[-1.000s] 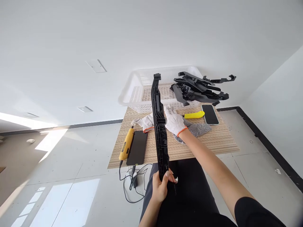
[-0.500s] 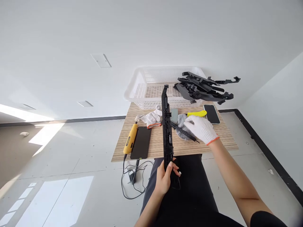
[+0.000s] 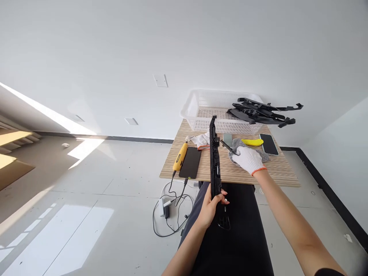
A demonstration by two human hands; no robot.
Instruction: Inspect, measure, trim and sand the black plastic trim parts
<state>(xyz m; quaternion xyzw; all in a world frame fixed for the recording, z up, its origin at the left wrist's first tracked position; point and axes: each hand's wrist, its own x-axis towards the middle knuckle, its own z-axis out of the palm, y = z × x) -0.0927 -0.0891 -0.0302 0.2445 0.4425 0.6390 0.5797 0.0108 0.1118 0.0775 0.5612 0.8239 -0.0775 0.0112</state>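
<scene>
Upright in front of me stands a long black plastic part [image 3: 215,159], ribbed and clipped along its length. My left hand [image 3: 211,207], bare, is closed around its lower end, over my lap. My right hand [image 3: 249,158] wears a white knitted glove with an orange cuff and is closed at the near end of a thin black tool [image 3: 227,147]. That tool points up and left, its far end close to the plastic part; its exact kind is unclear. Under the gloved hand lies a grey knitted cloth [image 3: 238,143], partly hidden.
A white plastic basket [image 3: 189,109] at the table's back holds several black plastic parts [image 3: 263,111] jutting right. On the table [image 3: 172,165] lie a corded yellow rotary tool [image 3: 180,157], a dark phone [image 3: 190,163], a white glove [image 3: 201,140], a yellow-handled tool [image 3: 252,142] and another phone [image 3: 269,144].
My right hand has lowered onto the grey cloth and taken hold of the thin black tool. My left hand still holds the plastic part. The whole view has shifted.
</scene>
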